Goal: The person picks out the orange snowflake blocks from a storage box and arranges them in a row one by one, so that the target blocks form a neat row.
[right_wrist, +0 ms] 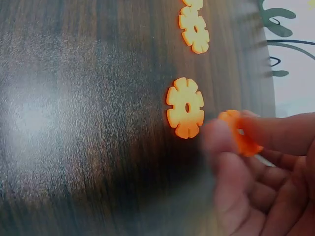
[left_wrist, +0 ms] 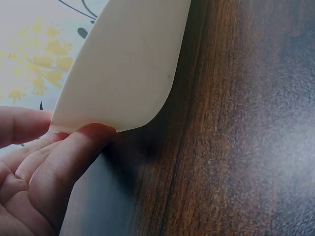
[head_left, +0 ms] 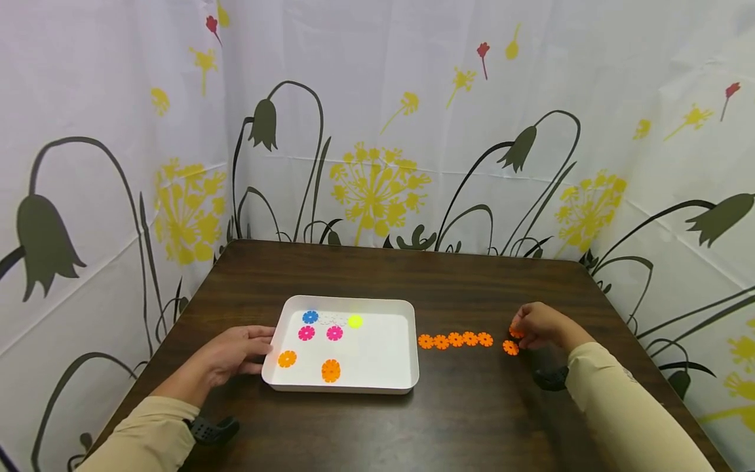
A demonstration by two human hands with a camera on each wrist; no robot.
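Note:
At the left side of a white tray [head_left: 377,341], my left hand [head_left: 236,351] rests its mostly straight fingers against the outer wall. In the left wrist view the thumb [left_wrist: 74,162] touches that wall [left_wrist: 133,64] near a rounded corner. My right hand [head_left: 545,326] pinches an orange notched flower disc [right_wrist: 241,132] between thumb and fingers, partly covering it. Just beside it on the table lies a single orange flower disc [right_wrist: 186,108]. Farther left, a row of several orange discs [head_left: 455,339] stretches toward the tray.
Inside the tray lie a blue disc [head_left: 310,317], a yellow disc [head_left: 355,321], two pink discs [head_left: 306,333] and orange discs [head_left: 287,358], some overlapping. The brown wooden table [head_left: 472,413] ends at a flower-patterned curtain [head_left: 377,118].

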